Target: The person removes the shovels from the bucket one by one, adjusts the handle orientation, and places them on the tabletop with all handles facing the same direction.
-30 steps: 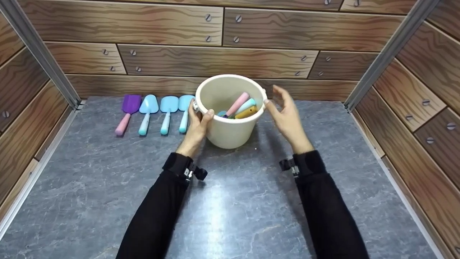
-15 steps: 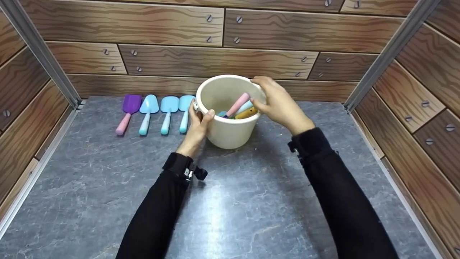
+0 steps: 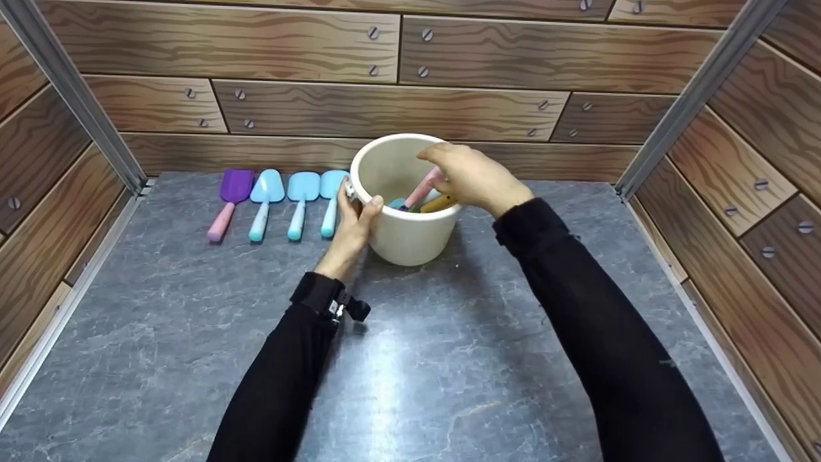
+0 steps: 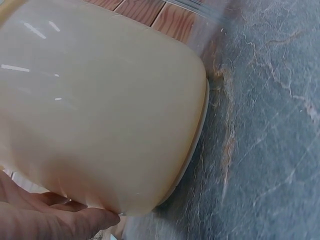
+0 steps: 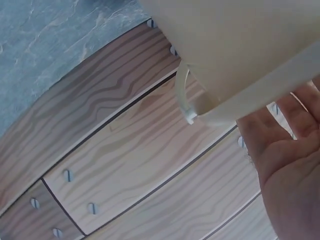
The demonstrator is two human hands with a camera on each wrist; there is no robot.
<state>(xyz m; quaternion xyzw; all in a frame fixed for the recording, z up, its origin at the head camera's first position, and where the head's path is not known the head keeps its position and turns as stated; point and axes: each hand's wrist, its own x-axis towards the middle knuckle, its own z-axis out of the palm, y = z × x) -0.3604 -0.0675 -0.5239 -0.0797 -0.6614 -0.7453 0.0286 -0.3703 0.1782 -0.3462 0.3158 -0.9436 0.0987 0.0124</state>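
Observation:
A cream bucket (image 3: 410, 240) stands upright on the grey surface. My left hand (image 3: 349, 231) holds its left side, thumb on the outer wall near the rim; the left wrist view shows the bucket wall (image 4: 110, 105) beside that thumb. Over the right rim reaches my right hand (image 3: 481, 176), with fingers and thumb spread on either side of a pink handle (image 3: 421, 191) inside. A yellow-brown handle (image 3: 438, 203) lies beside it, and a light blue piece is partly covered. In the right wrist view the bucket rim (image 5: 270, 95) hides the fingertips.
To the left lie a purple spatula with pink handle (image 3: 236, 185) and light blue spatulas (image 3: 303, 186) in a row, the rightmost partly behind my left hand. Wood-patterned walls (image 3: 385, 106) enclose the back and sides, with metal posts (image 3: 693, 96) at the corners.
My right hand has left the bucket's right rim and moved left over the opening to the pink handle. My left hand and the bucket have stayed put.

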